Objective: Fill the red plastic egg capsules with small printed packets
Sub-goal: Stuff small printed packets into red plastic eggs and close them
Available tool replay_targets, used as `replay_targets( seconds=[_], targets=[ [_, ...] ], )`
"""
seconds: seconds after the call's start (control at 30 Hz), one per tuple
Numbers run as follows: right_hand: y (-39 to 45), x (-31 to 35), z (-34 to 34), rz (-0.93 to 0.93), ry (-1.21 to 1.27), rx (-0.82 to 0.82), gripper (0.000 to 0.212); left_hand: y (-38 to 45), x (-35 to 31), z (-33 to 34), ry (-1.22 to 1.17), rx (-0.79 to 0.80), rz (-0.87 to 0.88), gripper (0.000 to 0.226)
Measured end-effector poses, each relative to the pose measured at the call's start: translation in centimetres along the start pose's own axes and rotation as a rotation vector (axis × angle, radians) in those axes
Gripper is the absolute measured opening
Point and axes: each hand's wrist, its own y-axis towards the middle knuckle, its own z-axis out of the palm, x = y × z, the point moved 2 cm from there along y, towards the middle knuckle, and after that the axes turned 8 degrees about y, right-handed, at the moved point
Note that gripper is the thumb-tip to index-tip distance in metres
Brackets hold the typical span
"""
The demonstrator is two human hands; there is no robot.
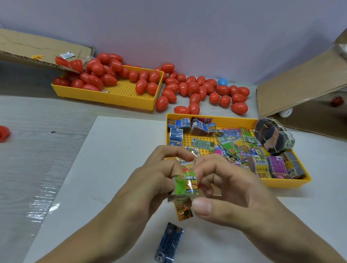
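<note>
Pinching green packet (185, 183), hands (153, 180) perhaps hiding capsule

The light on my table (7, 157) is soft and even, bright enough, with only faint shadows under my hands; a streak of glare shines off the plastic film (42, 203) at my left. My wide lens bends the edges, so the cardboard (312, 85) at right looks smeared and blurry; the red eggs (193, 88) carry small highlights.

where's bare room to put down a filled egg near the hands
Bare white sheet left of the hands, up to the packet tray; more right of the blue packet. Crowded: the packet tray and among the red eggs.
</note>
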Motion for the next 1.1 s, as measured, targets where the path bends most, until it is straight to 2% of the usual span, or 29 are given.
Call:
replay_targets(
  seconds=[0.1, 0.23, 0.27, 0.37, 0.5, 0.57, 0.63, 0.7, 0.77, 0.87, 1.0, 1.1],
  targets=[
    [0.0, 0.0, 0.1, -0.042, -0.027, -0.026, 0.023, -0.3, -0.9, 0.0, 0.012, -0.034, -0.010, 0.024],
    [0.0, -0.4, 0.0, -0.113, -0.206, -0.065, 0.050, -0.3, -1.4, 0.0, 0.039, -0.034, -0.010, 0.024],
    [0.0, -0.4, 0.1, -0.149, -0.253, -0.087, 0.050, -0.3, -1.4, 0.1, 0.047, -0.041, -0.009, 0.025],
    [0.0, -0.5, 0.1, -0.235, -0.284, -0.151, 0.038, 0.1, -1.6, 0.5, 0.014, -0.076, 0.013, 0.028],
    [0.0, -0.5, 0.0, -0.251, -0.224, -0.155, 0.036, 0.9, -3.0, 1.4, -0.079, 0.058, -0.103, 0.027],
    [0.0, -0.5, 0.0, -0.246, -0.201, -0.159, 0.036, 0.7, -3.2, 1.8, -0.104, -0.015, -0.036, 0.014],
    [0.0, -0.5, 0.1, -0.248, -0.186, -0.163, 0.035, 0.1, -2.8, 1.8, -0.136, -0.052, 0.008, 0.028],
    [0.0, -0.4, 0.2, -0.240, -0.199, -0.161, 0.034, 0.3, -2.1, 1.8, -0.161, -0.067, -0.043, 0.019],
    [0.0, -0.3, 0.4, -0.221, -0.199, -0.143, 0.034, 0.3, -2.0, 1.8, -0.136, -0.060, 0.022, 0.012],
    [0.0, -0.1, 0.8, -0.180, -0.114, -0.109, 0.036, 0.0, -1.2, 1.9, -0.177, -0.074, 0.062, 0.043],
    [0.2, -0.3, 0.7, -0.090, -0.119, -0.155, 0.016, 0.5, -1.1, 2.2, -0.069, -0.036, 0.095, 0.038],
    [0.2, -0.5, 0.6, -0.045, -0.008, -0.121, 0.011, 0.3, -1.3, 2.0, -0.001, -0.127, 0.097, 0.035]
  ],
)
